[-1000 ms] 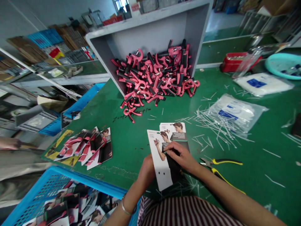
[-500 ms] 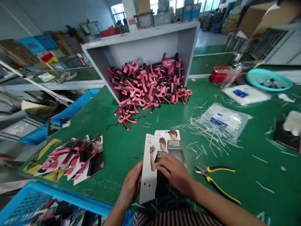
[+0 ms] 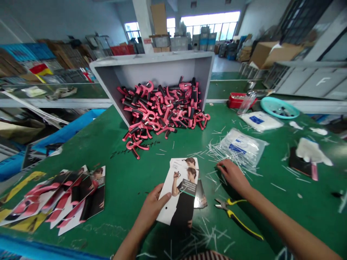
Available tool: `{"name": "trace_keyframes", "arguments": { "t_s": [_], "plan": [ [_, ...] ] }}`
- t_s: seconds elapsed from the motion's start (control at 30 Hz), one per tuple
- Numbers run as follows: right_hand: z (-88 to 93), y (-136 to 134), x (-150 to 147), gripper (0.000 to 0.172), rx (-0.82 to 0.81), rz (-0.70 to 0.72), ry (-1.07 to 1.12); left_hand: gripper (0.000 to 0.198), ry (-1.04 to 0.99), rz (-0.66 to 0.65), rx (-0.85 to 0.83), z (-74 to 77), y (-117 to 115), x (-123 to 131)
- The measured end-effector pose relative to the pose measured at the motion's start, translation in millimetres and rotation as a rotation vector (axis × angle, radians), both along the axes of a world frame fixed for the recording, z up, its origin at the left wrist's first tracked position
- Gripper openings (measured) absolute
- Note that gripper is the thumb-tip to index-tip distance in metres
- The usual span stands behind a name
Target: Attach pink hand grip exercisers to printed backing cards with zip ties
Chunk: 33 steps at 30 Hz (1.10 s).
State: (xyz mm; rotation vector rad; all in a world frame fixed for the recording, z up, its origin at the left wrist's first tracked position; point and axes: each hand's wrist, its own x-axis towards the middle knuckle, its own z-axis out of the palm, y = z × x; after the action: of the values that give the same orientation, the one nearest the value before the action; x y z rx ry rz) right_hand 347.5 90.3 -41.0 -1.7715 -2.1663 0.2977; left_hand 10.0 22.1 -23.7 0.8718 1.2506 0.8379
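Note:
My left hand [image 3: 154,205] grips the left edge of a printed backing card [image 3: 168,193], its thumb lying on top. The card is white and black with a person's picture and a small punched hole. Another such card [image 3: 175,161] shows behind it. My right hand [image 3: 233,177] is off the cards, by the loose white plastic ties [image 3: 214,148]. Its fingers are drawn together; whether a tie is between them I cannot make out. Below it lie yellow-and-black cutting pliers [image 3: 227,208], jaws pointing left.
Pink-and-black hand grips [image 3: 165,106] spill from a tipped grey crate [image 3: 151,62]. Carded grips [image 3: 73,191] lie at left. A clear bag of ties [image 3: 244,148], a white packet [image 3: 261,121], a turquoise tray [image 3: 291,113], a red box [image 3: 234,102] and a white glove [image 3: 311,151] are at right.
My right hand has left the cards and moved right to the loose ties. My left hand still holds the card, now tilted to the right. The view has shifted up and right.

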Motion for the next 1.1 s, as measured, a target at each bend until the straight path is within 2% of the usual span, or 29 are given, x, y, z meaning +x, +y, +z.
{"name": "trace_keyframes", "arguments": {
  "t_s": [0.1, 0.2, 0.33, 0.5, 0.63, 0.77, 0.87, 1.0, 1.1],
  "plan": [
    [1.9, 31, 25, 0.021, -0.014, -0.058, -0.173, 0.052, 0.015, -0.015, 0.026, 0.8, 10, 4],
    [4.3, 51, 37, 0.015, -0.051, -0.088, -0.261, 0.054, -0.105, 0.023, 0.002, 5.2, 6, -2],
    [6.7, 66, 48, 0.006, -0.121, -0.061, -0.328, 0.054, -0.25, 0.121, -0.038, 7.4, -8, -14],
    [18.5, 76, 54, 0.017, -0.114, -0.064, -0.258, 0.047, -0.205, 0.229, -0.04, -3.3, -5, -11],
    [25.1, 83, 58, 0.019, -0.063, -0.111, -0.098, 0.046, -0.096, 0.249, 0.027, -7.6, 5, -12],
    [30.0, 91, 62, 0.017, -0.009, -0.155, 0.148, 0.044, -0.092, 0.228, 0.053, -6.3, 6, -13],
    [37.1, 92, 57, 0.026, -0.001, -0.147, 0.39, 0.042, -0.11, 0.215, 0.058, -6.6, 3, -12],
    [40.6, 75, 32, 0.039, -0.061, -0.029, 0.679, 0.041, -0.121, 0.237, 0.072, -5.4, -1, -9],
    [33.7, 52, 2, 0.035, -0.18, 0.026, 0.95, 0.041, -0.154, 0.241, 0.116, 0.7, -3, -5]
  ]
}}
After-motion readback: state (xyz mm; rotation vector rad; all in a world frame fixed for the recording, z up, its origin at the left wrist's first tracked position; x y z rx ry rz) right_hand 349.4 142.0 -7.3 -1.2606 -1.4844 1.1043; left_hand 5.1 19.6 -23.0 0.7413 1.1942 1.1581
